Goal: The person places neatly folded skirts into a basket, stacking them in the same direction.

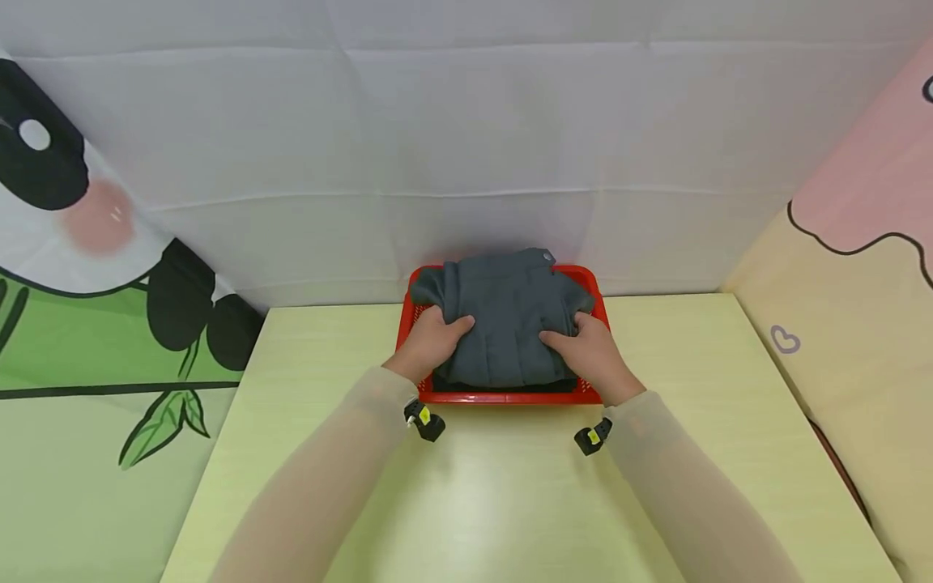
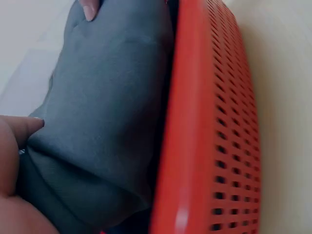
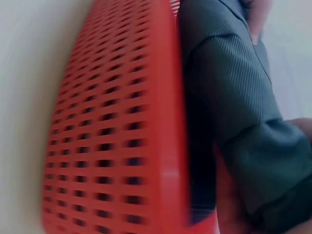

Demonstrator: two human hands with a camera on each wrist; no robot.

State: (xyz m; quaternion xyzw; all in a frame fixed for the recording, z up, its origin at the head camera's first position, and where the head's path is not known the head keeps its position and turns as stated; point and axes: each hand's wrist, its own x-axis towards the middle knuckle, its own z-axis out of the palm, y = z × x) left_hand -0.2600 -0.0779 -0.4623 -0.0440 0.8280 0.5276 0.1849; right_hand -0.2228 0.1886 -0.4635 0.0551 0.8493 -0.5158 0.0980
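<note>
A folded dark grey garment (image 1: 503,324), with a small round button-like spot near its far right corner, lies in a red plastic basket (image 1: 503,397). My left hand (image 1: 430,342) grips its left side, thumb on top. On the opposite side my right hand (image 1: 592,355) holds it the same way. The fingers under the cloth are mostly hidden in the head view. In the left wrist view the garment (image 2: 102,87) bulges beside the basket's rim (image 2: 183,122). Dark material (image 3: 201,165) shows below the garment in the right wrist view; its kind is unclear.
The basket stands at the far edge of a pale wooden table (image 1: 503,494), close to a white cloth backdrop (image 1: 466,146). A cartoon-printed sheet (image 1: 95,324) hangs on the left and a pink and yellow one (image 1: 838,308) on the right. Small black devices (image 1: 426,421) sit at both wrists.
</note>
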